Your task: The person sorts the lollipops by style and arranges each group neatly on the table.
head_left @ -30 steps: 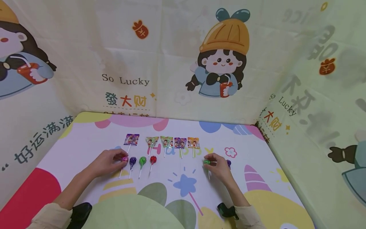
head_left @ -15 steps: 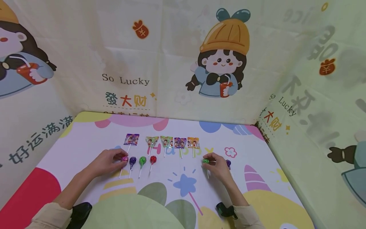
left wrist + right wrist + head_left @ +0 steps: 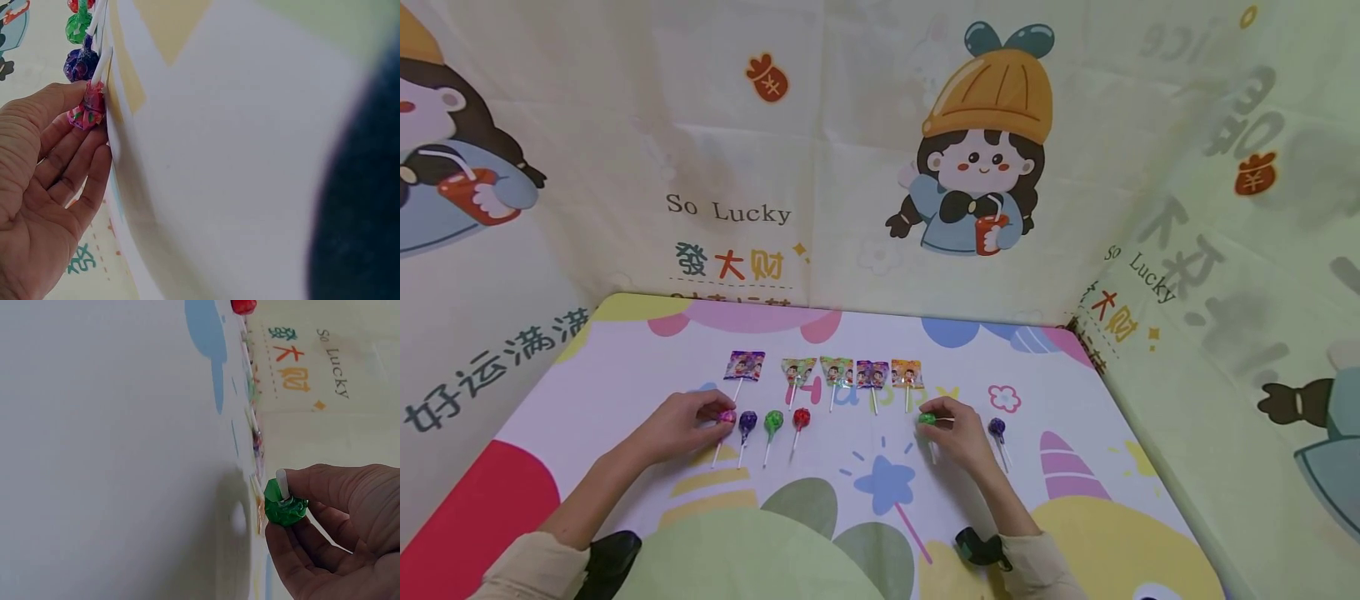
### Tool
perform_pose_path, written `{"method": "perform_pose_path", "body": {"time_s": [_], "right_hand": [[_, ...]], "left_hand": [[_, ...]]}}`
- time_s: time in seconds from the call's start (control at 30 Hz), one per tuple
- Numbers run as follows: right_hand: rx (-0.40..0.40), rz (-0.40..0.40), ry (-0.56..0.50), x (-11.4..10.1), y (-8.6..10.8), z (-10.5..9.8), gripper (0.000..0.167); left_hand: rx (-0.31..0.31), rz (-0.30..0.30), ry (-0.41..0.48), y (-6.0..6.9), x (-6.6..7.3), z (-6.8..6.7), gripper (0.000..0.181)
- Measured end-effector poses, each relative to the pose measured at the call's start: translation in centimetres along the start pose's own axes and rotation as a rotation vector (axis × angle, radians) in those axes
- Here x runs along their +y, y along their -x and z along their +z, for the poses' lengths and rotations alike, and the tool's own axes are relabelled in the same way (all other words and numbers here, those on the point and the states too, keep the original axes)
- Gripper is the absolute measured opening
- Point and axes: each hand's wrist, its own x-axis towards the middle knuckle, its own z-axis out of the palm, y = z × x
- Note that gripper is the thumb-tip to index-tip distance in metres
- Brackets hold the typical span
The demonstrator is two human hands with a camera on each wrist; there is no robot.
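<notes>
At the left end of a row of lollipops, my left hand (image 3: 683, 427) pinches the head of a pink lollipop (image 3: 89, 107) that lies on the table. Beside it lie a dark purple lollipop (image 3: 748, 423), a green lollipop (image 3: 773, 423) and a red lollipop (image 3: 801, 419). My right hand (image 3: 961, 433) pinches another green lollipop (image 3: 285, 503) by its head, thumb on one side and fingers on the other, with its white stick showing. To the right of that hand lies a second dark purple lollipop (image 3: 997, 428).
Behind the row lie several flat-wrapped lollipops: a purple packet (image 3: 745, 366) at left, then green ones (image 3: 799, 372), another purple packet (image 3: 872, 374) and an orange packet (image 3: 907, 373). A printed cloth wall (image 3: 850, 275) stands along the table's back edge.
My right hand has moved left with the green lollipop, away from the purple lollipop at right, which now shows fully. My left hand has stayed in place.
</notes>
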Motion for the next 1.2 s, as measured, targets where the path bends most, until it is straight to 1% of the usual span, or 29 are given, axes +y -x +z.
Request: {"method": "perform_pose_path", "body": {"time_s": [0.13, 0.33, 0.5, 0.7, 0.93, 1.13, 1.2], "right_hand": [[-0.010, -0.020, -0.004, -0.4, 0.0, 0.5, 0.018], [-0.017, -0.023, -0.011, -0.8, -0.2, 1.3, 0.017], [-0.033, -0.023, -0.045, -1.2, -0.4, 2.0, 0.017], [-0.040, -0.060, -0.100, -2.1, -0.5, 2.7, 0.019], [-0.062, -0.057, -0.071, -2.7, -0.7, 3.8, 0.018], [-0.084, -0.096, -0.061, -3.4, -0.8, 4.7, 0.017], [-0.092, -0.099, -0.069, -3.6, -0.8, 5.0, 0.017]], "left_hand": [[-0.001, 0.002, 0.000, 0.0, 0.0, 0.0, 0.026], [-0.004, 0.009, -0.001, -0.1, -0.1, 0.0, 0.025], [-0.006, 0.008, -0.003, -0.1, -0.2, -0.1, 0.026], [-0.006, -0.001, 0.002, -0.1, -0.1, -0.1, 0.026], [-0.004, 0.007, -0.002, -0.1, -0.1, -0.1, 0.025], [-0.004, 0.012, -0.016, -0.1, 0.0, -0.2, 0.024], [-0.003, 0.010, -0.020, -0.1, 0.0, -0.2, 0.024]]}}
